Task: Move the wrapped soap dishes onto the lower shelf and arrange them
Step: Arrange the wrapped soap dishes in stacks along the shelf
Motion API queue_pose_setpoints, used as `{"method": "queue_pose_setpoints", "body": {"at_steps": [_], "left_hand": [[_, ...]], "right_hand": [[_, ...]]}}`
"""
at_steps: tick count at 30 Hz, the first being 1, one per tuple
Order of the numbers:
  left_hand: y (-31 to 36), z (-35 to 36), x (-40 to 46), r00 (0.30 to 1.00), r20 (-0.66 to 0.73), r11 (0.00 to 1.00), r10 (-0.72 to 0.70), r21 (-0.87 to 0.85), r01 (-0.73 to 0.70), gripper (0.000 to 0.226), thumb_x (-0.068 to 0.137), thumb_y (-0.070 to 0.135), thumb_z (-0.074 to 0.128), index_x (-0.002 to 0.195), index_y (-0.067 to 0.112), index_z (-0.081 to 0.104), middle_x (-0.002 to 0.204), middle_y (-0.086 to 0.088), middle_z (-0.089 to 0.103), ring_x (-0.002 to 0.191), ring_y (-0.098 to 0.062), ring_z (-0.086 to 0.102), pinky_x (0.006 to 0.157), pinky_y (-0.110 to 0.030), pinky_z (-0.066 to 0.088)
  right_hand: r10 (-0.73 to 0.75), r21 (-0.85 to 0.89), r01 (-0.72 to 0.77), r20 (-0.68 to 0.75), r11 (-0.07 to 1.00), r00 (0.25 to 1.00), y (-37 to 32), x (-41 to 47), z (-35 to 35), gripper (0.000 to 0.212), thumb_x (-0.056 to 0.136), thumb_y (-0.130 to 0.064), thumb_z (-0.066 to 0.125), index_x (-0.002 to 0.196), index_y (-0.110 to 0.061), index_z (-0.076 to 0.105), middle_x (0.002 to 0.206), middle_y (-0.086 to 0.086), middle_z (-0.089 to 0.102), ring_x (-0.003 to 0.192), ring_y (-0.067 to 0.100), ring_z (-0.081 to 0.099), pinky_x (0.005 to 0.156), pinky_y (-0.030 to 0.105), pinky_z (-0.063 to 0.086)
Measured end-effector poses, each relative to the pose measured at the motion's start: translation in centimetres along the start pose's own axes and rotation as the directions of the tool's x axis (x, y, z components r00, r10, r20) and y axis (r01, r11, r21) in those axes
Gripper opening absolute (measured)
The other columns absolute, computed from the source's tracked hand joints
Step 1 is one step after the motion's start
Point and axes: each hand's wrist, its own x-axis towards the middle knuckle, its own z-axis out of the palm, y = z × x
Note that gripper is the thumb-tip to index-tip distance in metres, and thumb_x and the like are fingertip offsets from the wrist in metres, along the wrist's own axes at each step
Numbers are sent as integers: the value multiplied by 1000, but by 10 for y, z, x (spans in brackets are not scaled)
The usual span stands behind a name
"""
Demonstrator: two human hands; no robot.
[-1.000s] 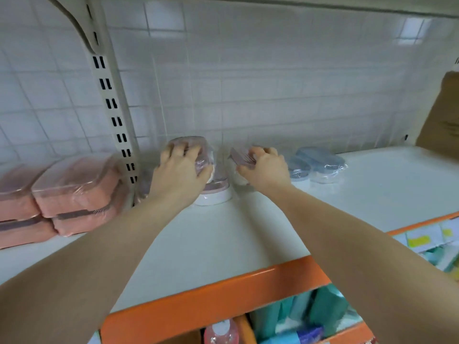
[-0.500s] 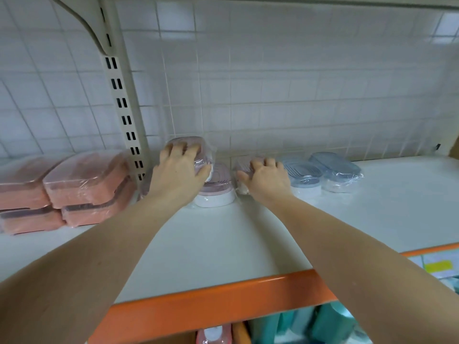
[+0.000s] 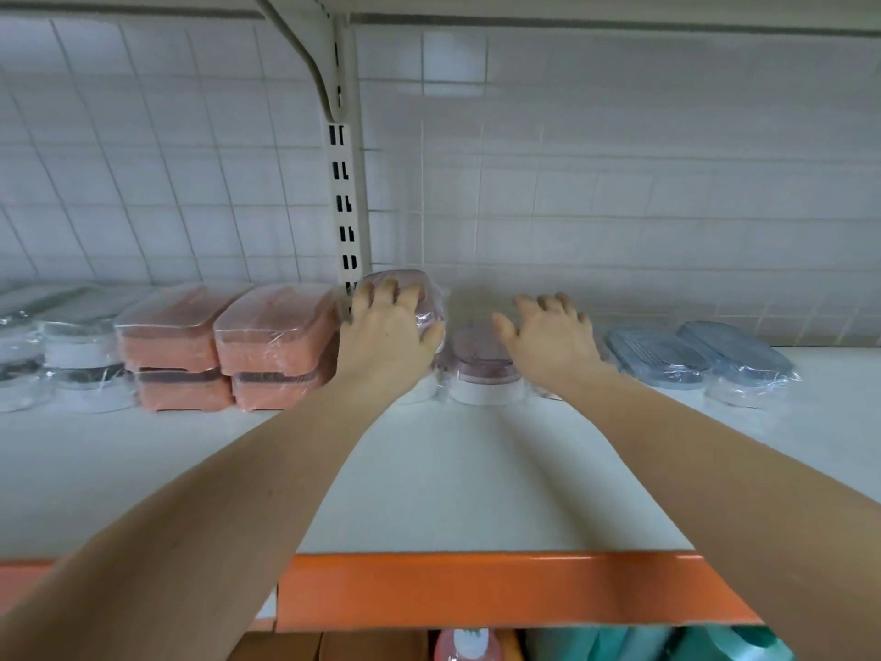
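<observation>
My left hand [image 3: 388,329] grips a wrapped pink soap dish [image 3: 429,291] that sits on top of another at the back of the white shelf [image 3: 453,479]. To its right stands a second pink-and-white wrapped dish [image 3: 481,369]. My right hand [image 3: 548,333] hovers over the space just right of it, fingers spread and holding nothing; whatever lies under the palm is hidden. Two blue wrapped dishes [image 3: 655,357] [image 3: 736,360] sit further right.
Stacked orange wrapped dishes [image 3: 267,326] [image 3: 164,341] and clear ones [image 3: 71,369] fill the shelf's left. A slotted metal upright [image 3: 345,202] stands against the tiled wall. An orange shelf lip [image 3: 476,589] runs along the front, with bottles [image 3: 467,644] below.
My right hand has let go of the pink dish it held and opened, fingers spread. My left hand stays on the top pink dish. The camera view has shifted left.
</observation>
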Motion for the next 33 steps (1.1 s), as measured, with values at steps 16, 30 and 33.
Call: {"method": "queue_pose_setpoints", "body": {"at_steps": [16,30,33], "left_hand": [[-21,25,14,995,72,983,67,164,-78,54,91,51,43,135,21,37,141,-2,35,134,-25,24,96,-46,40],[-18,-21,-13,997,-37,978,67,200,-58,66,89,52,41,139,10,32,141,-9,36,136,-26,23,110,-35,15],[-29,-44,-30,996,-92,972,5,236,17,59,91,44,46,140,14,30,144,-6,32,135,-23,23,109,-33,15]], "right_hand": [[-97,106,94,26,990,995,-40,-2,8,42,99,-38,33,131,-16,49,134,12,46,132,25,30,103,37,28],[-214,114,206,63,972,975,-50,-2,-18,43,95,-26,45,136,-13,42,138,13,42,133,27,30,103,39,31],[-315,140,306,49,942,948,-70,-3,-23,44,92,-24,49,134,-11,43,135,14,43,131,28,32,102,38,33]]}}
